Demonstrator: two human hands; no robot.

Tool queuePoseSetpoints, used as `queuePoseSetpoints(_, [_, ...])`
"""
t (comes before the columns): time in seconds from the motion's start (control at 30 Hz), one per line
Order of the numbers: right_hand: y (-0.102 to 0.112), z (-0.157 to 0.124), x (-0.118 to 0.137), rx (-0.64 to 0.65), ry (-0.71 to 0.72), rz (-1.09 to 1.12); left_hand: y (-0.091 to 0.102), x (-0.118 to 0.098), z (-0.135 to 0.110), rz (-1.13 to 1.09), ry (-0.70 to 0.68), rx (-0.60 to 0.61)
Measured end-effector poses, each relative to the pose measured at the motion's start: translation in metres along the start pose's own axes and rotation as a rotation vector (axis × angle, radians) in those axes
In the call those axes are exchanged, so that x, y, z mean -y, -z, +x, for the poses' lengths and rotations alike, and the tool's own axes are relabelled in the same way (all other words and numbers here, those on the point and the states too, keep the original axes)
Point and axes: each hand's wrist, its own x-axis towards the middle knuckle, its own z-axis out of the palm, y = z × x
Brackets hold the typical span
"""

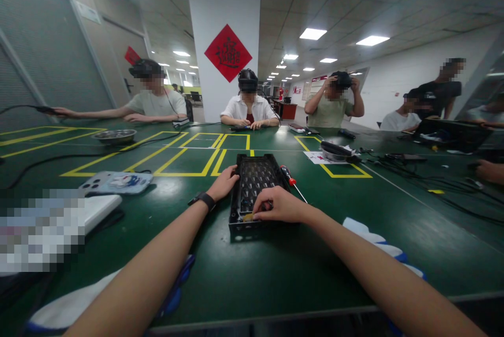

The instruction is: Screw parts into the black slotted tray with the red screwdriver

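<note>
A black, open, box-like case point(259, 174) with rows of small shiny metal parts inside lies on the green table in front of me. My left hand point(223, 183) grips its left side wall, fingers curled over the rim. At the near end, my right hand point(280, 203) reaches into the case with thumb and fingers pinched together. Its fingertips are at a small yellowish piece point(249, 217) near the front left corner; what they pinch is hidden. Against the case's right side lies a screwdriver point(289, 176) with a red and black handle, its shaft pointing toward me.
White and blue gloves point(378, 242) lie by my right forearm, another glove point(79, 300) under my left. A phone point(118, 181), metal bowls point(114, 136), cables point(452, 190) and yellow tape rectangles point(346, 174) are on the green table point(236, 284). Several people sit opposite.
</note>
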Motion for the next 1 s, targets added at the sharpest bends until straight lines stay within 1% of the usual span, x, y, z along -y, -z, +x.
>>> queuePoseSetpoints(0.2, [-0.0004, 0.0, -0.0026, 0.025, -0.01, -0.01, 0.001, -0.0015, -0.0011, 0.003, 0.002, 0.004])
queuePoseSetpoints(0.47, [-0.0004, -0.0005, -0.0007, 0.002, 0.001, -0.023, 0.001, -0.0031, -0.0012, 0.0, -0.005, 0.001])
queuePoseSetpoints(0.67, [-0.0022, -0.0004, -0.0028, 0.015, 0.005, 0.015, 0.0004, -0.0013, -0.0008, -0.006, 0.0, -0.003])
queuePoseSetpoints(0.87, [-0.0012, 0.0004, -0.0023, -0.013, 0.022, -0.003, 0.0002, -0.0001, -0.0003, 0.001, -0.004, 0.0])
queuePoseSetpoints(1.0, [-0.0011, -0.0005, -0.0023, 0.009, 0.014, 0.001, -0.0002, 0.0003, 0.0001, -0.003, 0.002, 0.004])
